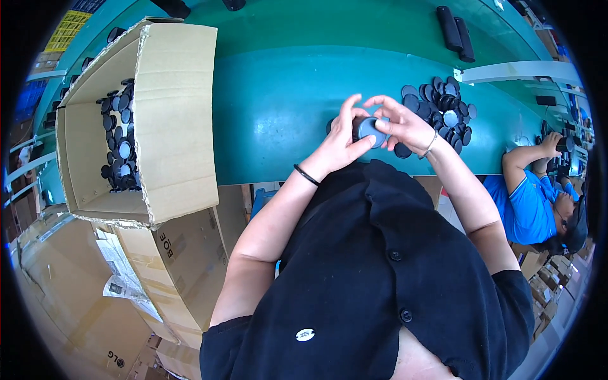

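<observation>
Close to the table's front edge, my left hand (342, 137) is wrapped round a short round black cap with a grey disc-like face (369, 132). Its thumb presses on the near rim of the cap. My right hand (407, 126) meets the same cap from the other side, thumb against its face and fingers curved above. Right of the hands lies a heap of round black caps (448, 119), some with lighter faces. One dark round piece (402, 151) rests just below my right wrist, and another shows partly behind my left hand.
On the left, an open cardboard box (179, 120) holds many black caps (120, 136). Two black cylinders (456, 35) lie at the far right of the green table (272, 114). A white metal bar (506, 71) crosses there. A co-worker in blue (532, 206) sits to the right.
</observation>
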The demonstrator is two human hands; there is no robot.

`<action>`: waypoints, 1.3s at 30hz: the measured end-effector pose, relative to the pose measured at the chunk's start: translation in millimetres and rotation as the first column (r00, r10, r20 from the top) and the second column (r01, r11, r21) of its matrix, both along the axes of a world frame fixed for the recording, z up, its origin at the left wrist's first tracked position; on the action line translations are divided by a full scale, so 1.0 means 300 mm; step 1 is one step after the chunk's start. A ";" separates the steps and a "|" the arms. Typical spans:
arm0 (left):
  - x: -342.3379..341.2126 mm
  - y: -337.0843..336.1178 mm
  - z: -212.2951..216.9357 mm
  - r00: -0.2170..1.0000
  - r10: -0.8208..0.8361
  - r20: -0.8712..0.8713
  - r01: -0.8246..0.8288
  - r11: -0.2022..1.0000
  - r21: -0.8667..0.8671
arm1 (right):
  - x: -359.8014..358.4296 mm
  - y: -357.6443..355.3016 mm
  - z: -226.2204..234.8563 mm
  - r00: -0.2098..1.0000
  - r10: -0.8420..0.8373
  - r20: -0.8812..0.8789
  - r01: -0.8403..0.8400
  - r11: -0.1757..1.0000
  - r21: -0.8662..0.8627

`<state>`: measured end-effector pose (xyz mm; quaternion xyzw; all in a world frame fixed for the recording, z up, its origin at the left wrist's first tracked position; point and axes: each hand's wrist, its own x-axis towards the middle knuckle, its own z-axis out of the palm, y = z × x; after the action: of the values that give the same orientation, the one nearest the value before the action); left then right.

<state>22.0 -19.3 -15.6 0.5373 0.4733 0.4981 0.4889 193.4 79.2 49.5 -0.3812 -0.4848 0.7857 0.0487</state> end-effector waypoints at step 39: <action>-0.577 0.560 0.104 0.707 0.661 -0.253 -0.685 0.728 -0.012 | -0.019 0.508 -0.053 0.798 -0.196 0.570 -0.511 0.282 0.812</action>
<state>-151.2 148.7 15.6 0.3554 0.7156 0.5504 0.2422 187.8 231.5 33.6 -0.4384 -0.8782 0.1883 0.0326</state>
